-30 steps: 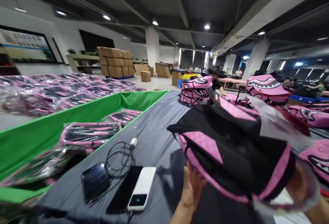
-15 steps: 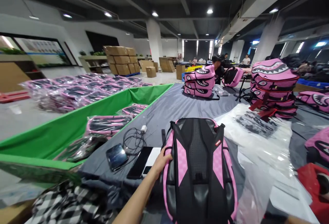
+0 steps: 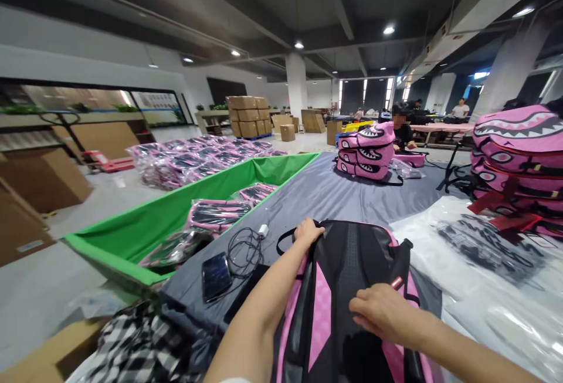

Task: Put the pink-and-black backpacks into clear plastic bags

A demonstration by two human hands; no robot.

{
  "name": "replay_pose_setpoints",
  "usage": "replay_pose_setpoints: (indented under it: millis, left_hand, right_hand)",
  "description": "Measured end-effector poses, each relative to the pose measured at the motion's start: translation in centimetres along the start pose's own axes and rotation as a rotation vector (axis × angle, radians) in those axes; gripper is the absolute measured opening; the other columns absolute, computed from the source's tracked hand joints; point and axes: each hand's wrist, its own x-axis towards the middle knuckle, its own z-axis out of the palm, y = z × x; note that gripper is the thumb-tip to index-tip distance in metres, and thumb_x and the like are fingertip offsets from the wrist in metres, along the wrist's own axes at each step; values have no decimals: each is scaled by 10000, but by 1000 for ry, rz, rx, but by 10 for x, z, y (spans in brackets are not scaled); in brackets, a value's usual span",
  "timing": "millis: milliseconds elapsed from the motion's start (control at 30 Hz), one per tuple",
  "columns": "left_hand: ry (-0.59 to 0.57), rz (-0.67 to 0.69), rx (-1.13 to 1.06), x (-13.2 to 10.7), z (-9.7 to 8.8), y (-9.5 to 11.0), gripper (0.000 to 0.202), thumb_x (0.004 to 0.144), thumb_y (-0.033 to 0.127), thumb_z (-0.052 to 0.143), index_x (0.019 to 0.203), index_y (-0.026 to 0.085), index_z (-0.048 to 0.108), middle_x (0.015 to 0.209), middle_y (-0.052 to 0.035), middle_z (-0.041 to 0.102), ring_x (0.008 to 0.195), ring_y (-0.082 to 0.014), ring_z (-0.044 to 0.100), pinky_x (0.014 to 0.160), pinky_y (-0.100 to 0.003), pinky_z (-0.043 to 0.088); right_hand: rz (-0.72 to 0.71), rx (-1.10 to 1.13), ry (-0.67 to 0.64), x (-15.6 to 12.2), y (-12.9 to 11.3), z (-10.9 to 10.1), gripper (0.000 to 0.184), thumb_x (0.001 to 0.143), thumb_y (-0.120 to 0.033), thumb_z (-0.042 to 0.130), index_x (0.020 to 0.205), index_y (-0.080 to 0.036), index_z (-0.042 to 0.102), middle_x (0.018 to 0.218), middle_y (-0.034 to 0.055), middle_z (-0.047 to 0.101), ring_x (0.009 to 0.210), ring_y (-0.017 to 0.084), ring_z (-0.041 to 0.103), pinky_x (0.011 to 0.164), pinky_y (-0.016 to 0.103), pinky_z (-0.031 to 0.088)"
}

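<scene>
One backpack [image 3: 349, 260], top pointing away along long axis; left hand [image 3: 309, 231] grasping top corner, right hand [image 3: 379, 311] grip unclear.

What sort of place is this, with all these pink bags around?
Probably a bag factory's packing area: pink shark-mouth backpacks stand stacked on a grey cloth-covered table, pink-and-black bags in clear plastic lie piled beyond, and brown cardboard cartons are stacked farther back.
</scene>
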Motion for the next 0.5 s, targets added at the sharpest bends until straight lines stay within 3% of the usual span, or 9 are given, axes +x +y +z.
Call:
replay_pose_setpoints:
  millis: [133, 233, 333, 433, 500]
  left_hand:
    - [-107, -53, -75, 20, -37, -24, 202, 712, 284, 778, 793, 121, 691, 802, -153, 744, 965, -345, 716, 816, -371, 527]
    - [-177, -133, -185, 18, -50, -53, 214, 831, 313, 725, 769, 116, 667, 630, -46, 662, 699, -216, 693, 670, -316, 539]
    - [-152, -215, -299, 7, -37, -76, 264, 971, 374, 621, 873, 130, 652, 719, 8, 651, 618, -117, 626, 618, -270, 548]
    - [-52, -287, -361, 4, -9, -89, 296, 989, 422, 605, 960, 131, 654, 829, -6, 670, 673, -119, 637, 639, -279, 566]
    - [27, -318, -378, 9, 9, -93, 314, 980, 441, 614, 1018, 132, 658, 912, -26, 686, 751, -143, 662, 689, -308, 582]
  right_hand:
    - [33, 45, 19, 57, 42, -9, 81, 905, -174, 608, 955, -179, 671, 933, 74, 688, 854, 208, 672, 733, 281, 497]
    - [128, 157, 127, 117, 66, -4, 315, 871, -131, 656, 1184, -161, 648, 1218, 138, 645, 1130, 264, 623, 916, 335, 497]
    - [145, 229, 181, 183, 64, 9, 348, 851, -152, 718, 1193, -160, 655, 1222, 139, 657, 1142, 257, 613, 934, 314, 469]
    - [131, 260, 188, 229, 48, 30, 46, 903, -198, 672, 906, -162, 700, 899, 87, 711, 866, 217, 656, 768, 277, 445]
    - [129, 277, 217, 241, 43, 43, 229, 954, -209, 587, 739, -168, 652, 747, 63, 675, 734, 191, 619, 704, 275, 402]
